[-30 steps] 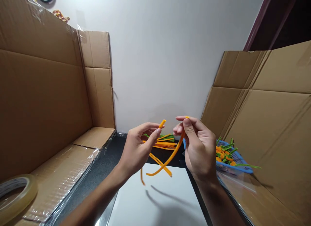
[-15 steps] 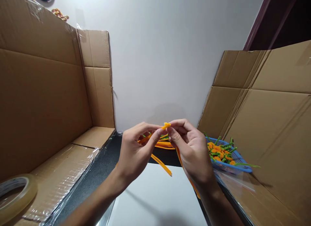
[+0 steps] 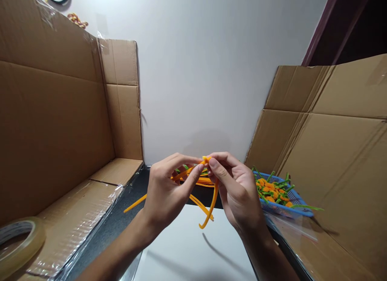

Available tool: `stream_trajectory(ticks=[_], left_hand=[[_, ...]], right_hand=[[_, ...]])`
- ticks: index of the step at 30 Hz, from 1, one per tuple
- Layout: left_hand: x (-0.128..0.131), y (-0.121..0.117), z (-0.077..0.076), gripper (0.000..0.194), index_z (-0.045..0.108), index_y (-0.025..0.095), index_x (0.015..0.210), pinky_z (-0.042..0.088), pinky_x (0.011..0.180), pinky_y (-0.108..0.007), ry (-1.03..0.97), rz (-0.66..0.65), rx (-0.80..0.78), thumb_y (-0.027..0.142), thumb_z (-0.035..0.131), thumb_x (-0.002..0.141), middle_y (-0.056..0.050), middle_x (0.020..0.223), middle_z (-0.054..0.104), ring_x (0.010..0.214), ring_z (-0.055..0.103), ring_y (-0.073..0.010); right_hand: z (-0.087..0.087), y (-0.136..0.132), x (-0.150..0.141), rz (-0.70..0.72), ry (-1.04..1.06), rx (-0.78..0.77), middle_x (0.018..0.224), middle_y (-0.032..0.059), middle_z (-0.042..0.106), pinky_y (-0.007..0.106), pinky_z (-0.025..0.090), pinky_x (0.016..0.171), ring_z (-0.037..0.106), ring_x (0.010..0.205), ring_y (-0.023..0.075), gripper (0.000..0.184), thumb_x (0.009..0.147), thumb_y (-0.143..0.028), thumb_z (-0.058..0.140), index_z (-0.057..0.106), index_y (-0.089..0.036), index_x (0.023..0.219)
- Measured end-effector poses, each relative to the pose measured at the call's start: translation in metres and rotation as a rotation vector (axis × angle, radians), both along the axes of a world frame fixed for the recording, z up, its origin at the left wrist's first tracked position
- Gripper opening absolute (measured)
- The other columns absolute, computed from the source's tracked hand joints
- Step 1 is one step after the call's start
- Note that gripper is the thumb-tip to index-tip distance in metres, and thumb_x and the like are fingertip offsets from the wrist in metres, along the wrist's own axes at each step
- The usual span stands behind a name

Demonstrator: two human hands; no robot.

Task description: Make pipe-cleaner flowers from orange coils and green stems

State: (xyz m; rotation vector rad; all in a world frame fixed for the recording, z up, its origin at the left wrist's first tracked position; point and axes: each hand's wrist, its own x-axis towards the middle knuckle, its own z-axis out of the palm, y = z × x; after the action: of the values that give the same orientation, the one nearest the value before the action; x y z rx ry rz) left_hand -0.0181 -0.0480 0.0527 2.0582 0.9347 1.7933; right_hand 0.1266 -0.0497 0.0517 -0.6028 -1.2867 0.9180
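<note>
Head view: an orange pipe cleaner (image 3: 211,200) is sitting just below the middle of the frame, its fuzzy stem kinking sharply at a small knot of bends (image 3: 206,160) between the fingertips. One straight tail is sticking out toward 8 o'clock, and a curved length is hanging toward 6 o'clock and hooking up at its end; the fingers are hiding the knot too much to tell whether these are one stem or two. The left hand (image 3: 167,192) is nearly closed, with its thumb and fingers pinching the stem from the 9 o'clock side. The right hand (image 3: 236,192) is curling in just as tightly from the 3 o'clock side, clamping the same knot, so the two hands are together and nearly touching at the fingertips.

Behind the hands, more orange and green pipe cleaners (image 3: 199,180) are lying on a dark counter (image 3: 127,196). A white board (image 3: 193,248) is filling the space toward 6 o'clock. A blue plastic basket (image 3: 290,200) is sitting at about 4 o'clock, heaped with finished orange-and-green pieces (image 3: 270,192). A roll of clear tape (image 3: 18,244) is lying at 8 o'clock, and cardboard panels (image 3: 54,111) are standing at 9 o'clock, with others (image 3: 341,160) at 3 o'clock.
</note>
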Motion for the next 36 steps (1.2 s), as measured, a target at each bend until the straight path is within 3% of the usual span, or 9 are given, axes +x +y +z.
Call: stream_trajectory(ticks=[3,8,17,24,28,33,36], left_hand=[[0.000,-0.001,0.000,0.012,0.075,0.023,0.096,0.047,0.057,-0.021,-0.042,0.009,0.037,0.030,0.071,0.087,-0.002,0.085,0.072,0.071,0.063,-0.0118],[0.001,-0.003,0.000,0.007,0.075,0.021,0.088,0.049,0.058,-0.023,-0.070,0.019,0.098,0.027,0.071,0.086,-0.003,0.086,0.071,0.074,0.064,-0.0128],[-0.001,-0.004,0.002,0.007,0.077,0.022,0.090,0.049,0.058,-0.020,-0.099,-0.045,0.067,0.024,0.073,0.085,-0.002,0.086,0.069,0.073,0.062,-0.0106],[-0.005,-0.003,0.002,0.010,0.076,0.022,0.092,0.053,0.062,-0.023,-0.033,0.024,0.264,0.016,0.072,0.085,-0.002,0.083,0.069,0.073,0.064,-0.0117],[-0.005,-0.003,0.005,0.013,0.076,0.021,0.093,0.053,0.063,-0.021,0.000,0.013,0.263,0.013,0.071,0.084,-0.002,0.084,0.070,0.073,0.065,-0.0109],[-0.006,-0.002,0.006,0.016,0.076,0.022,0.093,0.052,0.062,-0.020,0.067,-0.004,0.324,0.010,0.069,0.085,-0.001,0.082,0.070,0.072,0.063,-0.0098],[-0.012,0.004,0.004,0.021,0.075,0.023,0.094,0.051,0.063,-0.023,0.173,0.022,0.473,0.006,0.066,0.085,-0.002,0.082,0.071,0.070,0.061,-0.0109]], right_hand=[[-0.002,0.000,-0.001,-0.004,0.004,0.026,0.087,0.0017,0.069,0.028,0.052,0.079,0.063,0.080,0.0146,0.012,0.087,-0.033,0.071,0.069,-0.022,0.091],[-0.004,-0.001,-0.003,-0.009,-0.026,0.040,0.087,0.0041,0.068,0.032,0.052,0.080,0.064,0.086,0.0188,0.014,0.087,-0.035,0.069,0.068,-0.021,0.091],[-0.003,-0.002,-0.002,-0.003,-0.052,0.050,0.079,0.0007,0.060,0.025,0.045,0.069,0.053,0.074,0.0133,0.016,0.088,-0.036,0.069,0.068,-0.021,0.083],[0.007,-0.005,-0.004,0.131,0.060,-0.107,0.072,0.0004,0.061,0.025,0.047,0.062,0.054,0.066,0.0130,0.021,0.078,-0.036,0.075,0.063,-0.021,0.086],[0.011,-0.005,-0.003,0.178,0.109,-0.186,0.068,-0.0016,0.062,0.026,0.045,0.057,0.051,0.058,0.0126,0.031,0.073,-0.033,0.077,0.055,-0.023,0.094],[0.010,-0.002,0.002,0.297,0.146,-0.264,0.058,-0.0050,0.058,0.021,0.038,0.052,0.045,0.051,0.0093,0.032,0.074,-0.029,0.076,0.054,-0.022,0.095],[0.009,0.000,0.003,0.359,0.172,-0.321,0.056,-0.0066,0.056,0.019,0.036,0.051,0.042,0.049,0.0078,0.033,0.072,-0.024,0.077,0.054,-0.022,0.097]])
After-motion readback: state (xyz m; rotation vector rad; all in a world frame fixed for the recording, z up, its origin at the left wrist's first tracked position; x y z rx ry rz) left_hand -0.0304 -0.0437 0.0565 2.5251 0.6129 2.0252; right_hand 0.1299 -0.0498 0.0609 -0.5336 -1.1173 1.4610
